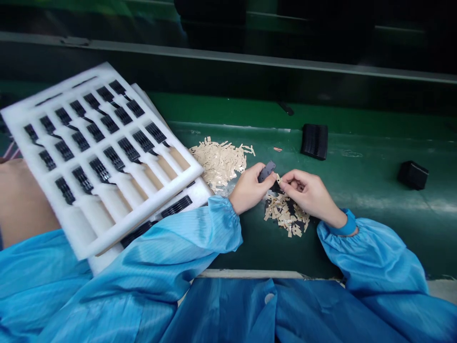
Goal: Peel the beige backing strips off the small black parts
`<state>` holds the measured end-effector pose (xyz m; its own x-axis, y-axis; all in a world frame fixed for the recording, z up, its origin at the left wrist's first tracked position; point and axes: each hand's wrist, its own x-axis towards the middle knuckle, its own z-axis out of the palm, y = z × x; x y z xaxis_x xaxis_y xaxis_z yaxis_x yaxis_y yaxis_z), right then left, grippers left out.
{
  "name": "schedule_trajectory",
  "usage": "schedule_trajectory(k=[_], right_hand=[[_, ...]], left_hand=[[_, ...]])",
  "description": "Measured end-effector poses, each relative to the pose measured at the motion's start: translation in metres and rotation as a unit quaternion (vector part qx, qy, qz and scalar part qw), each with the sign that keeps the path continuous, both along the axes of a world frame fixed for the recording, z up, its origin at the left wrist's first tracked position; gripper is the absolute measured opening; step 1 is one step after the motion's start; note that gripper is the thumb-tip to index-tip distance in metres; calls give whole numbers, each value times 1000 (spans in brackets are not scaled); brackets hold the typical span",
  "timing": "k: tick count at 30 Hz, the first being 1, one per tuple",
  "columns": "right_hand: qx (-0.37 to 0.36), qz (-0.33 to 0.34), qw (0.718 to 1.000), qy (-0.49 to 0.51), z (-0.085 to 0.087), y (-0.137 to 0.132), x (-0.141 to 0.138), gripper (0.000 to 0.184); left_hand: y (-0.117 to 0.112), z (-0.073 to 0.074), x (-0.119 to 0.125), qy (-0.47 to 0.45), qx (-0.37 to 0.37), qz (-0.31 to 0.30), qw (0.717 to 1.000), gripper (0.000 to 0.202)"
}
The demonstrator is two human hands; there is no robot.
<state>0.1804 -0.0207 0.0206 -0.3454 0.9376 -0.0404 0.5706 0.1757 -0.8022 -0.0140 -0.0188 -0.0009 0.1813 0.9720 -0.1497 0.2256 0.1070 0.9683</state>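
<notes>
Holding a dark grey plate (267, 171), the left hand (249, 187) has its grip closed over the near-left end, leaving the far corner sticking out towards one o'clock. The right hand (306, 193) comes in at three o'clock of that plate, its grip narrowed to a fingertip pinch on one pale tab (279, 179) — right beside the plate's edge, though whether the two touch is too small to tell.

Both pieces look light. The plate seems stiff and smooth, so it may slide a little under bare fingers; thumb on top and fingers beneath, along its edges, should suit it best. The tab looks thin and could bend or slip away — better taken by its edges, close to one end.

At six o'clock of the hands, a smaller pile of tabs (287, 216) lies loose on the green surface (374, 205); a larger heap (219, 164) spreads at ten o'clock. Well off at nine sits a white foam tray (21, 114), filled with black comb-like parts (130, 150). A ribbed black stack (314, 142) stands at one o'clock, and a black block (413, 175) far out at three.
</notes>
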Motion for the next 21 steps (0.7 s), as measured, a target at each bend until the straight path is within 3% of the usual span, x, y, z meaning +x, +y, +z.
schedule_trajectory(k=[5,10,14,17,21], right_hand=[[-3,-9,1000,24,-3,-3,-1,17],[82,-27,996,-19,-4,-5,-3,15],[126,6,991,-32,-3,-7,-5,13],[116,-6,993,-14,-3,-6,-4,12],[95,-72,993,9,-4,-3,-2,13]], left_hand=[[-4,-2,1,40,40,17,998,18],[-10,0,2,134,161,-21,978,15],[-11,2,1,177,195,-40,964,22],[-6,4,-5,167,179,-7,970,17],[3,8,-20,212,163,127,955,18]])
